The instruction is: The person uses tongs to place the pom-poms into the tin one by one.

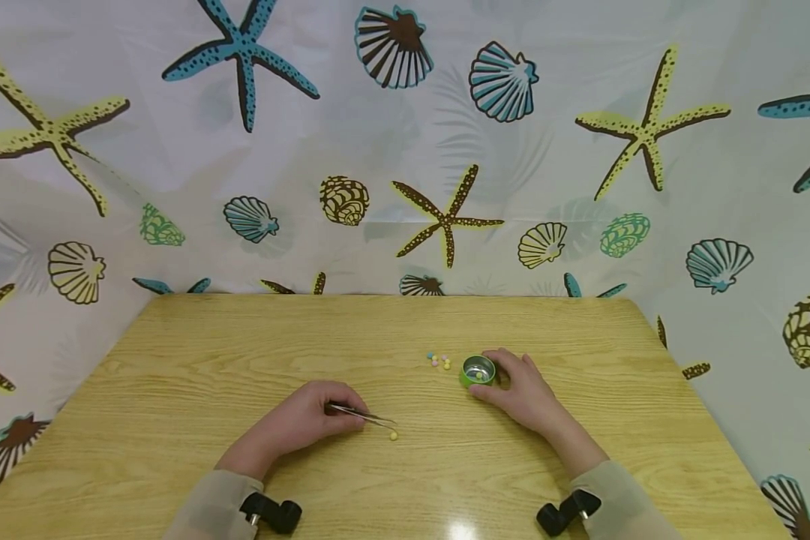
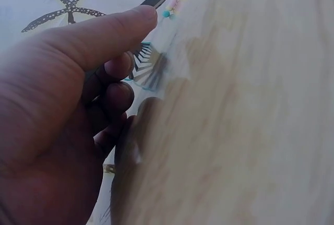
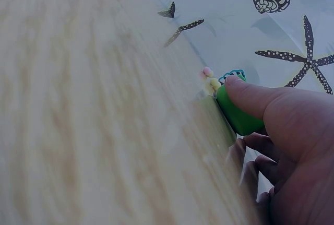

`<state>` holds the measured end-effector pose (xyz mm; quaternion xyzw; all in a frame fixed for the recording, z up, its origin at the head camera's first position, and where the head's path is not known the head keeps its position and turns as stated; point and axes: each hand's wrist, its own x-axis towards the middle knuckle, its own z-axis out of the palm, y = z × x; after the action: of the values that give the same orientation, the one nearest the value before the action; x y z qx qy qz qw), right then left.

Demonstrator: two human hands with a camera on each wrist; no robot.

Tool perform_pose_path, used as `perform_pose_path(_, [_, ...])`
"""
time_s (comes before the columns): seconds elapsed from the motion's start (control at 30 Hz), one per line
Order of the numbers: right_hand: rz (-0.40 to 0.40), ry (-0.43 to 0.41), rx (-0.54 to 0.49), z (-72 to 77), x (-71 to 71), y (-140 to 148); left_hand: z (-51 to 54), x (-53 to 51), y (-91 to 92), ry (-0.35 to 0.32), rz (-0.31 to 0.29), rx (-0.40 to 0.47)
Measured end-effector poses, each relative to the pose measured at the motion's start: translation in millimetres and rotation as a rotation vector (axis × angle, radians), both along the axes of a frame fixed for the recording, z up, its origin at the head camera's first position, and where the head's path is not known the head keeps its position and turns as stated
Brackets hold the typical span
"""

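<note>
The grip of the left hand (image 1: 310,416), seen from the head, is closed in a pinch on slim metal tweezers (image 1: 343,408), whose tips point to the right and stand slightly parted. A single yellow ball (image 1: 394,436) lies on the worktop (image 1: 256,337) right at those tips; whether they touch it cannot be told. The right hand (image 1: 523,390) has thumb and fingers curved round a small green tin (image 1: 466,381) that stands upright with its open top upward. Inside its silvery bowl sits a yellowish ball (image 1: 478,375). Just left of the tin is a loose cluster of tiny balls (image 1: 447,367) in yellow, pink and blue. Behind the worktop hangs a cloth (image 1: 351,255) printed with starfish and shells.

From the left wrist, the thumb lies along the tweezers with the other fingers curled beneath. Yellow, pink and teal balls of the cluster show near the tweezers; the tips, at the upper edge, are too blurred to read.

From the right wrist, the thumb presses the tin's green side, fingers bent below it, and pink and yellow balls show just past its rim.
</note>
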<state>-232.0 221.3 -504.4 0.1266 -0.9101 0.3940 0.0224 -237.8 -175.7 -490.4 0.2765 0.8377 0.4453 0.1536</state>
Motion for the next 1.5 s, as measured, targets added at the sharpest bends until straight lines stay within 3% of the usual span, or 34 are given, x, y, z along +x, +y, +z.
perform_pose_path(0.37, [0.0, -0.016, -0.007, -0.7, -0.5, 0.1, 1.8, 1.2, 1.6, 0.008, -0.017, 0.031])
perform_pose_path(0.6, [-0.002, -0.021, -0.002, -1.2, -0.8, 0.3, 0.0, -0.3, -1.7, -0.028, -0.002, 0.009])
perform_pose_path(0.9, [-0.007, -0.024, 0.001, 0.7, 0.1, -0.2, -1.7, -2.5, -5.2, -0.045, -0.033, 0.015])
perform_pose_path(1.07, [-0.009, -0.027, 0.007, -0.9, -1.1, 0.1, -1.0, -0.7, -6.0, -0.021, 0.009, 0.003])
perform_pose_path(1.33, [0.001, -0.01, 0.005, -4.4, -3.0, 1.3, -2.3, -0.7, -6.0, 0.083, 0.102, -0.033])
perform_pose_path(1.5, [0.006, -0.001, 0.006, -5.7, -3.3, 1.8, -5.2, -1.5, -6.6, 0.11, 0.125, -0.04])
